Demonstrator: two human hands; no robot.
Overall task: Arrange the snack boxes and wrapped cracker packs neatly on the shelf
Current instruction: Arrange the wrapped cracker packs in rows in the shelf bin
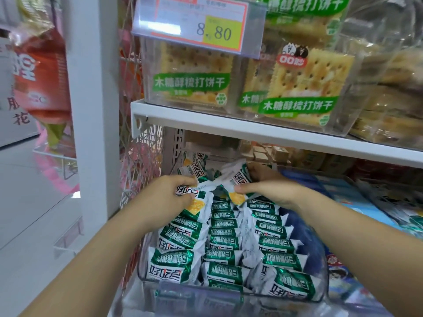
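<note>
A clear plastic bin (320, 291) on the lower shelf holds several green-and-white wrapped cracker packs (225, 242) in rough rows. My left hand (169, 193) pinches one pack (194, 205) at the far left of the bin. My right hand (272, 191) grips another pack (238, 176) beside it, at the far end of the bin. On the shelf above stand clear boxes of soda crackers with green labels (190, 83), two side by side, with more stacked on top.
A white shelf board (251, 129) runs just above my hands, with a price tag (199, 24) reading 8.80 higher up. A white upright post (91, 110) stands at left. Blue snack packs (357, 202) lie right of the bin, bagged crackers (393, 99) at upper right.
</note>
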